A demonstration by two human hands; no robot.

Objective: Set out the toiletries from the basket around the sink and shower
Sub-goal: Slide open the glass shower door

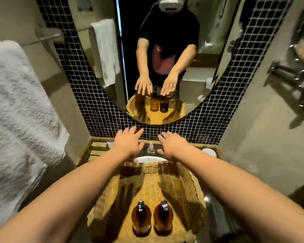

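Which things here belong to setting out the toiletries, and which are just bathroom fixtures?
Job: woven basket; two amber bottles in it; sink; both hands, left hand, right hand.

Not the job: grey towel; mirror; mosaic tiles.

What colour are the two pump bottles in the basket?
Amber brown bottles with dark pumps, seen best in the head view.

Basket (pixel 186 174) sits lower centre of frame, over sink (pixel 148 159). Two bottles (pixel 141 219) stand side by side in its near end, btm centre. Mirror (pixel 104 55) top centre, above sink. Towel (pixel 19 109) hangs at left edge. Both hands, w/ fingers spread, reach over basket's far end: left hand (pixel 128 142), right hand (pixel 173 144).
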